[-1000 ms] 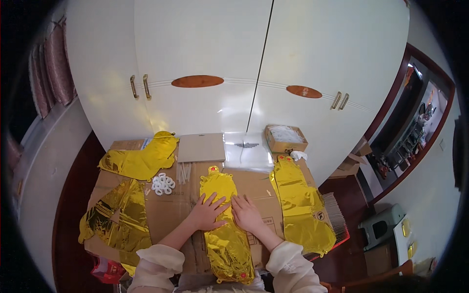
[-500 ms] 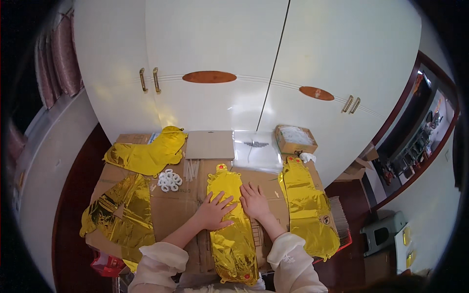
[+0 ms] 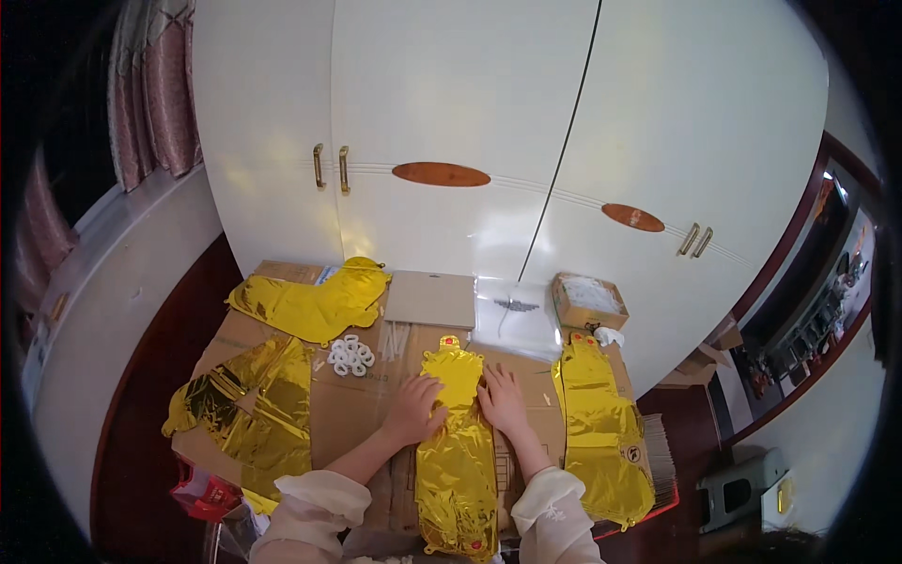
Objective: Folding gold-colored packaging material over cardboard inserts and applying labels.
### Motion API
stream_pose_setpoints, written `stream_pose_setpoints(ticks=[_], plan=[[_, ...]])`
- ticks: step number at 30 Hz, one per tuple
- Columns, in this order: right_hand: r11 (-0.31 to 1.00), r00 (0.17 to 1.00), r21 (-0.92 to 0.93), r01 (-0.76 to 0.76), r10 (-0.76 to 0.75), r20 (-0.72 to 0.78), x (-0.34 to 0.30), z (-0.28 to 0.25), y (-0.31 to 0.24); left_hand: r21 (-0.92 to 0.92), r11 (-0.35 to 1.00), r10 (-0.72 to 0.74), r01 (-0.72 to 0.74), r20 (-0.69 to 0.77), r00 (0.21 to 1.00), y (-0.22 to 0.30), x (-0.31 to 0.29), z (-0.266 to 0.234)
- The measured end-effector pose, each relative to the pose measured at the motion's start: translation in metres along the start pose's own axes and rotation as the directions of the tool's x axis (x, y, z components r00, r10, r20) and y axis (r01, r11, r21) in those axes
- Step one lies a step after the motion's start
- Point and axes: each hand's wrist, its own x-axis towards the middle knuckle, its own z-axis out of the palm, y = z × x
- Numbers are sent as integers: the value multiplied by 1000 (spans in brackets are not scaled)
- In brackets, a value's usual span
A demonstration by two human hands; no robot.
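Observation:
In front of me a long, flat gold foil balloon (image 3: 458,479) lies lengthwise, with small tabs along its edge and a red dot at each end. My left hand (image 3: 413,411) rests on its left edge, fingers bent and apart from the thumb. On the opposite edge lies my right hand (image 3: 504,402), its fingers loosely spread and touching the foil. Neither hand visibly grips anything. More flat gold foil balloons lie around: one at right (image 3: 601,432), one at far left (image 3: 336,303) and a creased one at near left (image 3: 272,404).
Brown cardboard (image 3: 349,418) covers the work surface. White rings (image 3: 350,356), pale sticks (image 3: 395,340), a grey-brown card (image 3: 430,299), clear plastic bags (image 3: 507,320) and a small carton (image 3: 589,301) sit toward the back, before a white cabinet (image 3: 451,85). A grey stool (image 3: 742,493) stands at right.
My view has shifted, so the scene sits lower and further right. The left fingers, stretched flat across the foil before, have drawn back and bent at its left edge. The right hand stays at the right edge.

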Motion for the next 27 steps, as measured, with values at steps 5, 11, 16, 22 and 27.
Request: stream_pose_setpoints(ticks=[5, 11, 16, 22, 27], plan=[[996, 996, -25, -83, 84, 36, -1, 5, 5, 150, 980, -106, 127, -144, 984, -8, 0, -5], [996, 992, -42, -82, 86, 93, -1, 4, 3, 198, 970, -112, 140, -144, 983, -12, -2, -4], [996, 986, -14, -88, 89, 139, 0, 2, 3, 194, 969, -121, 150, -153, 981, -13, -1, -1], [995, 982, 0, -97, 96, 162, 3, 0, 1, 214, 964, -130, 156, -131, 983, -11, -1, -3], [994, 978, -10, -112, 112, 176, 3, 2, 4, 210, 964, -142, 163, -111, 984, -12, -1, -3]])
